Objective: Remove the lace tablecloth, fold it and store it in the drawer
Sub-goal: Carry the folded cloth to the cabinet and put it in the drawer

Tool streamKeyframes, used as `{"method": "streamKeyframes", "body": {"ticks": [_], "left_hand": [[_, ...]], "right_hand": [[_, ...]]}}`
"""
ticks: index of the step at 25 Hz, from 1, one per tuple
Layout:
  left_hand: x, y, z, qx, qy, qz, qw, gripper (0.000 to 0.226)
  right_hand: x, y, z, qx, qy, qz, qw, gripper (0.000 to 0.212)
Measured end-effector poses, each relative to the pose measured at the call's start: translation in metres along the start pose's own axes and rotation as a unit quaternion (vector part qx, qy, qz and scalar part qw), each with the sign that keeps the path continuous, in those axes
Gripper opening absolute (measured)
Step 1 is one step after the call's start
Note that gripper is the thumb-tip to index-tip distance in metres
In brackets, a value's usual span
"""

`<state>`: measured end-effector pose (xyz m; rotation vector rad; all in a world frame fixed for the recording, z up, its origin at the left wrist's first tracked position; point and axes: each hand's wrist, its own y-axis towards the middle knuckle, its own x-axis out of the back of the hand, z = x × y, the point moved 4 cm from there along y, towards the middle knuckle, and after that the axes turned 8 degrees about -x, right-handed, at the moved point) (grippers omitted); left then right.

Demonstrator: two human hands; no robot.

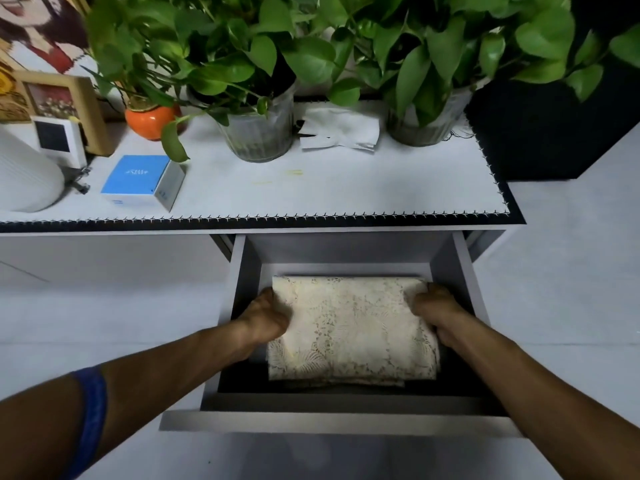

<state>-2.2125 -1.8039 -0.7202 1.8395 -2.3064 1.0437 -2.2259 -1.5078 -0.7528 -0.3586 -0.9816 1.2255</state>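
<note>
The cream lace tablecloth (351,327) lies folded into a thick rectangle inside the pulled-out grey drawer (341,422) below the tabletop. My left hand (266,317) grips the cloth's left edge, fingers tucked under the fold. On the opposite side my right hand (438,313) holds the right edge the same way. Both forearms reach down into the drawer. The cloth fills most of the drawer's width; a dark strip of drawer floor shows in front of it.
On the white tabletop (311,192) above stand two glass pots of leafy plants (258,129) (427,116), a small orange pot (149,121), a blue-and-white box (143,181), crumpled tissue (341,131), a picture frame (65,109) and a white appliance (24,174). A black cabinet (540,133) is at right.
</note>
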Motion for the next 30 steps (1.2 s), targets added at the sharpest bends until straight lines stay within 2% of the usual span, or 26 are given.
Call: {"method": "streamKeyframes", "body": {"ticks": [2, 3, 5, 6, 7, 8, 9, 10, 11, 12, 14, 16, 17, 18, 19, 20, 22, 23, 24, 26, 28, 30], "left_hand": [[0.002, 0.003, -0.004, -0.015, 0.103, 0.008, 0.995, 0.037], [0.003, 0.003, -0.008, -0.048, 0.184, 0.011, 0.982, 0.041], [-0.001, -0.005, -0.026, -0.170, 0.337, 0.054, 0.924, 0.047], [-0.008, -0.013, -0.037, -0.239, 0.355, 0.120, 0.896, 0.037], [-0.016, -0.025, -0.047, -0.267, 0.322, 0.223, 0.880, 0.023], [-0.025, -0.039, -0.057, -0.256, 0.280, 0.332, 0.864, 0.019], [-0.032, -0.053, -0.063, -0.238, 0.262, 0.409, 0.841, 0.028], [-0.039, -0.063, -0.066, -0.227, 0.275, 0.458, 0.814, 0.037], [-0.043, -0.070, -0.068, -0.224, 0.307, 0.481, 0.791, 0.042], [-0.044, -0.073, -0.068, -0.227, 0.340, 0.484, 0.773, 0.043], [-0.041, -0.070, -0.073, -0.253, 0.374, 0.450, 0.770, 0.040], [-0.031, -0.065, -0.087, -0.341, 0.398, 0.366, 0.769, 0.036], [-0.024, -0.062, -0.094, -0.429, 0.434, 0.289, 0.738, 0.033], [-0.019, -0.061, -0.098, -0.525, 0.471, 0.193, 0.683, 0.028], [-0.016, -0.063, -0.097, -0.586, 0.499, 0.120, 0.627, 0.021], [-0.016, -0.064, -0.092, -0.614, 0.525, 0.074, 0.585, 0.016], [-0.018, -0.057, -0.074, -0.606, 0.597, 0.037, 0.524, 0.023], [-0.017, -0.047, -0.065, -0.568, 0.641, 0.040, 0.515, 0.033], [-0.011, -0.036, -0.060, -0.530, 0.676, 0.039, 0.511, 0.044], [0.009, -0.017, -0.057, -0.458, 0.713, 0.026, 0.530, 0.061], [0.026, -0.005, -0.054, -0.394, 0.737, 0.020, 0.548, 0.071], [0.028, 0.001, -0.052, -0.350, 0.763, 0.027, 0.543, 0.078]], "right_hand": [[0.001, -0.001, 0.004, 0.028, -0.056, -0.008, 0.998, 0.045], [0.003, -0.009, 0.011, 0.063, -0.093, -0.014, 0.994, 0.049], [0.007, -0.042, 0.026, 0.196, -0.194, -0.001, 0.961, 0.054], [0.007, -0.063, 0.029, 0.277, -0.236, 0.055, 0.930, 0.052], [0.002, -0.090, 0.027, 0.329, -0.271, 0.157, 0.891, 0.050], [-0.005, -0.119, 0.020, 0.347, -0.313, 0.275, 0.840, 0.055], [-0.009, -0.143, 0.009, 0.356, -0.364, 0.355, 0.784, 0.063], [-0.012, -0.157, -0.003, 0.382, -0.416, 0.379, 0.734, 0.071], [-0.012, -0.162, -0.009, 0.422, -0.457, 0.352, 0.700, 0.073], [-0.011, -0.162, -0.008, 0.447, -0.482, 0.300, 0.691, 0.071], [-0.006, -0.156, 0.004, 0.474, -0.486, 0.196, 0.707, 0.062], [0.002, -0.148, 0.013, 0.504, -0.477, 0.099, 0.713, 0.053], [0.009, -0.143, 0.015, 0.525, -0.477, 0.022, 0.704, 0.050], [0.014, -0.138, 0.017, 0.544, -0.467, -0.066, 0.694, 0.049], [0.016, -0.136, 0.016, 0.555, -0.450, -0.139, 0.686, 0.044], [0.012, -0.133, 0.015, 0.569, -0.435, -0.185, 0.673, 0.040], [0.000, -0.122, 0.015, 0.582, -0.428, -0.204, 0.661, 0.041], [-0.004, -0.114, 0.017, 0.570, -0.433, -0.190, 0.672, 0.047], [-0.006, -0.105, 0.020, 0.555, -0.443, -0.181, 0.680, 0.056], [-0.004, -0.089, 0.028, 0.513, -0.471, -0.176, 0.696, 0.070], [0.003, -0.077, 0.037, 0.471, -0.494, -0.185, 0.707, 0.076], [0.006, -0.064, 0.035, 0.450, -0.522, -0.175, 0.703, 0.083]]}}
